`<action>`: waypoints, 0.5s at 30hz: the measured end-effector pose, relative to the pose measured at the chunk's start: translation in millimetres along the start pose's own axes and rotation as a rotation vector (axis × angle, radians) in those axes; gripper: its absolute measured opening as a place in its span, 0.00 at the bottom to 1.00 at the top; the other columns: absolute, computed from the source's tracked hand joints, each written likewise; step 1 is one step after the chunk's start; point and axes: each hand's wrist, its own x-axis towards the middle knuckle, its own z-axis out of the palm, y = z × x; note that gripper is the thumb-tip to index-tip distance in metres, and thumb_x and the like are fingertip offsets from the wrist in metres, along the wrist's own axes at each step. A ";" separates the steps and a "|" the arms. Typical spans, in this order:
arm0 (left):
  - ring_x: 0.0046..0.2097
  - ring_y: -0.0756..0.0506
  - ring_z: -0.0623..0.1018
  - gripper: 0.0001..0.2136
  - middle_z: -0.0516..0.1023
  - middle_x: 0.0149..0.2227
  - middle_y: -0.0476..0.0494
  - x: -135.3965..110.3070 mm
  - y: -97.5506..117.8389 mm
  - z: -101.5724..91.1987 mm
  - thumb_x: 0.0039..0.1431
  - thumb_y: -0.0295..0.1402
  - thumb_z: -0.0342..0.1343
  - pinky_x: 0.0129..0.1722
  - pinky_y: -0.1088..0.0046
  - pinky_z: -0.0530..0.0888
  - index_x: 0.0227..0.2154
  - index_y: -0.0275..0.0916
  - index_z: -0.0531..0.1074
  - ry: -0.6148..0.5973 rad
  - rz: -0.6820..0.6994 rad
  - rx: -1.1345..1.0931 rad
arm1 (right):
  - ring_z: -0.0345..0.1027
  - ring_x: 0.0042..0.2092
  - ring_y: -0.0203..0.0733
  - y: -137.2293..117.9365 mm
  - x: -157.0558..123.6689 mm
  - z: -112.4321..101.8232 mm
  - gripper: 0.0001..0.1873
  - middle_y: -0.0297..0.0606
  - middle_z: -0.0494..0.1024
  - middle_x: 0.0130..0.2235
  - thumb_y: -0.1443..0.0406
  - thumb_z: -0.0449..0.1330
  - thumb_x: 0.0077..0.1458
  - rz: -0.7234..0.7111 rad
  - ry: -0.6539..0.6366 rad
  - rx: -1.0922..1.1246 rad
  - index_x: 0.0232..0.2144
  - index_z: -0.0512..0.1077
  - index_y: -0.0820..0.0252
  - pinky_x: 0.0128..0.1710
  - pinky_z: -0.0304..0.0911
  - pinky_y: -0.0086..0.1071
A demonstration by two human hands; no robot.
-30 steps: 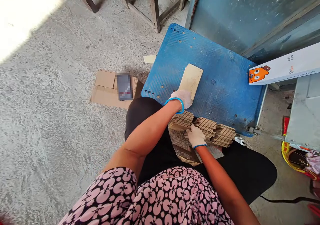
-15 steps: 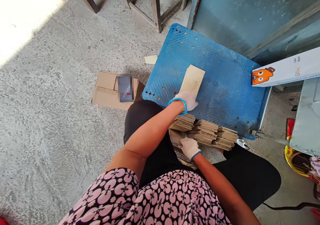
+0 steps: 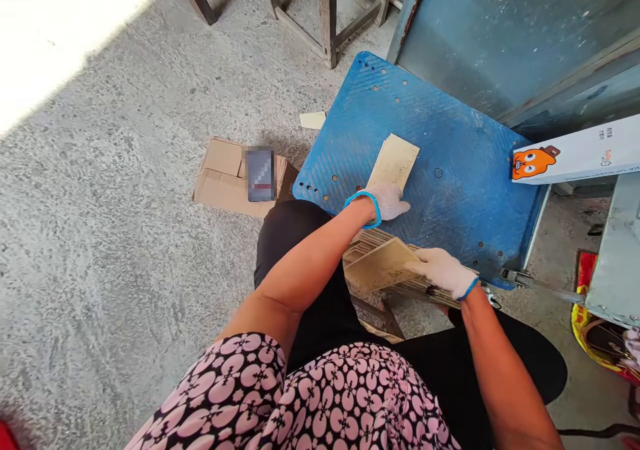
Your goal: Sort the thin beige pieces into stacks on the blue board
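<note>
My left hand (image 3: 389, 201), in a white glove with a blue cuff, is closed over the near end of a small stack of thin pale boards (image 3: 397, 160). The stack lies on a blue plastic platform (image 3: 460, 163), and the hand hides its lower end. My right hand (image 3: 444, 270), gloved too, pinches one thin pale board (image 3: 380, 263) by its right end, thumb on top. That board is tilted above rows of stacked thin boards (image 3: 430, 290) in front of my lap, covering part of them.
A cardboard box (image 3: 220, 173) on the concrete floor carries a dark, blurred-out item (image 3: 261, 175). A pale scrap (image 3: 313, 120) lies by the platform's left edge. A white box with an orange cartoon (image 3: 575, 153) reaches over the right edge. Wooden legs (image 3: 327, 17) stand behind.
My right hand has risen from beside the stacked rows and moved right, and now holds a single board. My left hand stays at the pale stack. The view has shifted slightly.
</note>
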 end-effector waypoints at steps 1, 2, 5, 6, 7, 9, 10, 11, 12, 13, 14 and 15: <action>0.42 0.41 0.78 0.21 0.82 0.40 0.39 0.8 -0.9 -0.1 0.64 0.46 0.46 0.40 0.71 0.70 0.41 0.37 0.80 0.002 0.017 -0.052 | 0.67 0.30 0.39 2.2 -4.6 -13.6 0.19 0.32 0.76 0.26 0.49 0.62 0.49 0.009 0.020 0.135 0.27 0.78 0.59 0.29 0.59 0.28; 0.39 0.43 0.78 0.23 0.81 0.37 0.41 1.4 -1.7 -0.2 0.65 0.48 0.45 0.37 0.72 0.70 0.40 0.38 0.80 0.008 0.029 -0.114 | 0.68 0.30 0.40 3.6 -8.8 -26.7 0.21 0.32 0.77 0.26 0.48 0.64 0.47 0.019 0.043 0.286 0.28 0.78 0.60 0.29 0.61 0.29; 0.33 0.46 0.76 0.25 0.79 0.30 0.47 1.7 -3.1 -1.1 0.64 0.52 0.44 0.32 0.74 0.68 0.39 0.40 0.81 0.012 0.019 -0.291 | 0.69 0.29 0.41 5.2 -16.8 -61.4 0.25 0.37 0.79 0.27 0.47 0.71 0.36 0.050 0.163 0.606 0.28 0.78 0.62 0.29 0.65 0.31; 0.33 0.46 0.75 0.25 0.79 0.29 0.47 1.3 -3.2 -1.6 0.64 0.52 0.44 0.31 0.74 0.67 0.39 0.40 0.81 0.002 0.019 -0.334 | 0.68 0.27 0.40 5.8 -17.6 -71.5 0.26 0.38 0.78 0.26 0.47 0.73 0.34 0.056 0.218 0.645 0.27 0.78 0.63 0.27 0.64 0.31; 0.33 0.47 0.75 0.24 0.79 0.30 0.47 0.8 -3.1 -2.0 0.64 0.52 0.45 0.31 0.74 0.67 0.39 0.41 0.81 -0.006 0.028 -0.373 | 0.67 0.25 0.39 6.7 -17.5 -80.8 0.27 0.39 0.78 0.24 0.46 0.73 0.32 0.057 0.270 0.658 0.25 0.77 0.63 0.24 0.63 0.30; 0.35 0.47 0.75 0.22 0.79 0.32 0.48 0.8 -2.7 -2.0 0.64 0.50 0.46 0.31 0.75 0.67 0.38 0.41 0.81 0.000 0.044 -0.438 | 0.64 0.21 0.37 9.6 -15.8 -97.0 0.28 0.39 0.75 0.21 0.45 0.74 0.31 0.048 0.346 0.659 0.22 0.76 0.63 0.20 0.59 0.30; 0.36 0.47 0.75 0.21 0.80 0.33 0.47 1.7 -2.5 -1.2 0.64 0.48 0.47 0.32 0.75 0.67 0.37 0.40 0.81 0.016 0.046 -0.457 | 0.63 0.20 0.36 11.2 -14.4 -103.9 0.28 0.39 0.74 0.19 0.45 0.73 0.31 0.040 0.358 0.659 0.21 0.75 0.63 0.19 0.58 0.30; 0.37 0.47 0.75 0.20 0.80 0.33 0.47 3.4 -2.3 0.3 0.64 0.48 0.48 0.32 0.75 0.67 0.35 0.40 0.80 0.035 0.043 -0.462 | 0.63 0.20 0.36 12.8 -12.8 -109.9 0.27 0.39 0.73 0.18 0.45 0.73 0.32 0.030 0.361 0.664 0.21 0.74 0.62 0.18 0.58 0.30; 0.37 0.46 0.75 0.20 0.79 0.33 0.47 5.9 -2.1 2.5 0.63 0.48 0.48 0.32 0.75 0.68 0.34 0.40 0.80 0.049 0.039 -0.457 | 0.63 0.19 0.36 14.0 -10.9 -115.1 0.27 0.38 0.72 0.18 0.45 0.73 0.32 0.021 0.357 0.673 0.20 0.74 0.62 0.18 0.58 0.30; 0.37 0.46 0.75 0.19 0.79 0.32 0.47 9.2 -1.9 5.6 0.63 0.48 0.49 0.33 0.74 0.68 0.34 0.40 0.80 0.055 0.041 -0.447 | 0.63 0.19 0.36 14.9 -8.5 -119.5 0.26 0.38 0.72 0.17 0.45 0.73 0.33 0.014 0.347 0.679 0.20 0.73 0.61 0.18 0.58 0.30; 0.37 0.46 0.76 0.19 0.79 0.32 0.47 13.1 -1.5 9.4 0.63 0.48 0.49 0.34 0.74 0.68 0.33 0.40 0.79 0.053 0.051 -0.439 | 0.62 0.18 0.36 15.2 -5.3 -122.9 0.26 0.37 0.71 0.16 0.46 0.73 0.33 0.009 0.336 0.683 0.19 0.72 0.61 0.17 0.57 0.30; 0.37 0.46 0.76 0.19 0.79 0.32 0.47 17.3 -1.0 13.7 0.63 0.48 0.49 0.35 0.74 0.69 0.33 0.40 0.79 0.052 0.064 -0.441 | 0.61 0.18 0.36 15.1 -1.1 -125.5 0.26 0.37 0.70 0.16 0.46 0.73 0.34 0.001 0.320 0.686 0.18 0.72 0.60 0.16 0.57 0.30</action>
